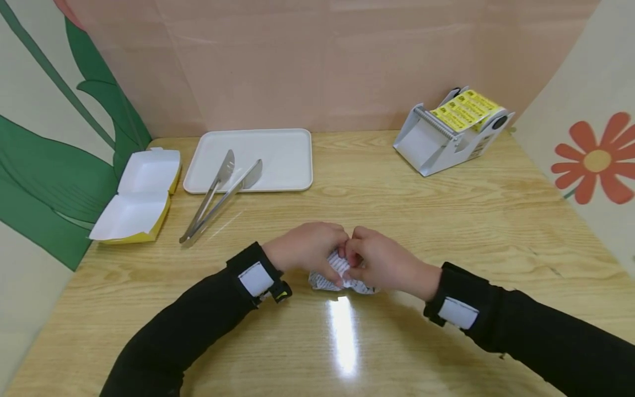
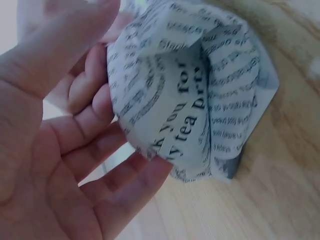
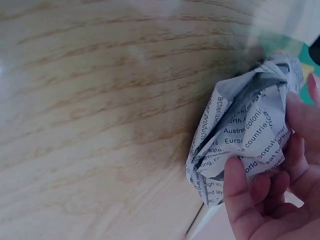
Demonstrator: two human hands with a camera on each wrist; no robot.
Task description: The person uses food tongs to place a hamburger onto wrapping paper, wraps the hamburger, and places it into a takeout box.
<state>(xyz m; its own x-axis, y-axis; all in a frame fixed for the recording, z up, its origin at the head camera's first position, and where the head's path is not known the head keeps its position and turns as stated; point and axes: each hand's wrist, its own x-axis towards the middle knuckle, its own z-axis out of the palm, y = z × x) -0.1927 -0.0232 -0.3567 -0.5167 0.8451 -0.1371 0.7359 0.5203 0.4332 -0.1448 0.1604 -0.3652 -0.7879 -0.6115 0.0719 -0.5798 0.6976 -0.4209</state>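
Note:
A small bundle of crumpled paper with newspaper-style print point(image 1: 324, 280) lies on the wooden table between my two hands. From the left, my left hand point(image 1: 310, 248) holds it, thumb on the near side and fingers on the far side. Its fingers point(image 2: 92, 120) lie against the folded paper in the left wrist view. My right hand point(image 1: 384, 259) grips the bundle from the right, and its thumb point(image 3: 237, 187) presses on a fold in the right wrist view. Both hands' fingertips meet over the top of the paper. Whatever the paper wraps is hidden.
An open yellow-and-white takeaway box point(image 1: 144, 193) stands at the left. Metal tongs point(image 1: 215, 196) lean on the front rim of a white tray point(image 1: 285, 157) at the back. At the back right is a label dispenser point(image 1: 453, 129) with a yellow roll. Patterned panels border both sides.

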